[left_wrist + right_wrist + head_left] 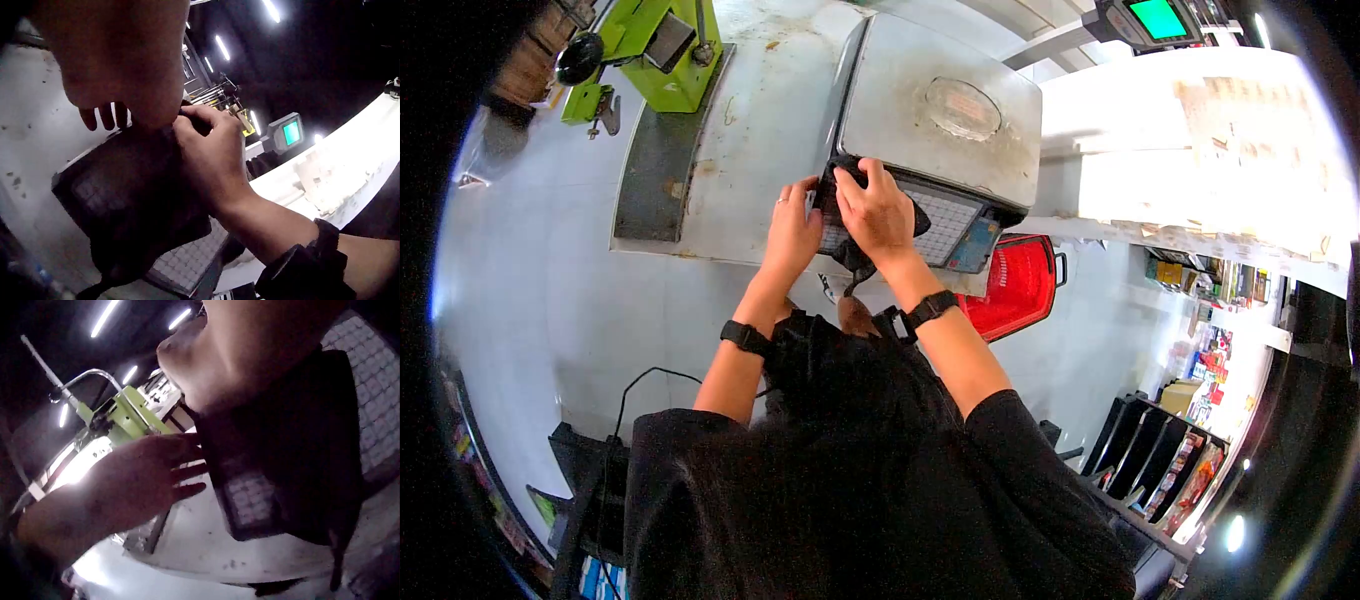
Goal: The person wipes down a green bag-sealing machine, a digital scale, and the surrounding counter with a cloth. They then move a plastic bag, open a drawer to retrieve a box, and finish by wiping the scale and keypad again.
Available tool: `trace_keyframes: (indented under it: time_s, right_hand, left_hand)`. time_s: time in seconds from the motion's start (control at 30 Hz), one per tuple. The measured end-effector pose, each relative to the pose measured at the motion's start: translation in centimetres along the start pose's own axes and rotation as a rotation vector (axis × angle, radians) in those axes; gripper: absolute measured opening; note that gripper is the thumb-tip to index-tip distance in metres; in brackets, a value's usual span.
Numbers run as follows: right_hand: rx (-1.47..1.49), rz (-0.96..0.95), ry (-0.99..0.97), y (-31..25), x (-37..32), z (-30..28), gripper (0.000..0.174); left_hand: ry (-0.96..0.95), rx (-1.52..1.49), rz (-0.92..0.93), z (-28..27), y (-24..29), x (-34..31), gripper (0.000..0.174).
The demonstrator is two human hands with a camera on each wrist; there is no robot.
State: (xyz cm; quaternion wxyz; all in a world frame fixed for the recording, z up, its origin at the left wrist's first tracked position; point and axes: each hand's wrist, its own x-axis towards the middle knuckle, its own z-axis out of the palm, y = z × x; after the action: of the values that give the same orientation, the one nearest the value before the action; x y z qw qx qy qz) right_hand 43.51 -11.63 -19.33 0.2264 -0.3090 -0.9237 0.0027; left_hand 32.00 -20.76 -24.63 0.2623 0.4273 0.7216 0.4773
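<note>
A black cloth (855, 256) is bunched under my right hand (878, 212), which grips it at the upper left corner of the keypad (945, 222) of a weighing scale (890, 110). Part of the cloth hangs down past the front edge, and it covers much of the keypad in the right wrist view. My left hand (793, 232) touches the left side of the scale, its fingers (189, 490) fairly straight against the casing. The scale's metal pan is stained, with an oval mark (963, 108) on top.
The scale stands on a worn white table (745, 150). A green machine (662, 60) on a dark base plate (658, 190) is at the left. To the right are a red basket (1012, 285), a white counter (1120, 160) and a device with a green screen (1158, 18). Stocked shelves (1160, 465) stand farther right.
</note>
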Motion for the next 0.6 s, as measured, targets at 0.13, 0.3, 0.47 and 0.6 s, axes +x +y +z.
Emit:
trace_keyframes:
  time_s: [0.13,0.3,0.47,0.6]
  right_hand:
    - [-0.142,0.236,0.031,5.7,-4.7,-2.9,0.018]
    - [-0.198,0.408,0.126,9.5,-7.1,-5.0,0.017]
    - [0.018,0.221,0.099,1.4,-2.4,-1.2,0.017]
    - [0.17,0.142,0.014,-3.5,0.8,0.8,0.018]
  left_hand:
    - [0.009,-0.027,-0.03,0.0,0.1,-0.4,0.041]
    - [0.047,-0.083,-0.11,0.8,0.4,-0.5,0.046]
    - [0.085,-0.077,-0.063,1.9,0.0,-0.2,0.04]
    - [0.038,-0.292,-0.294,1.7,-1.1,0.1,0.037]
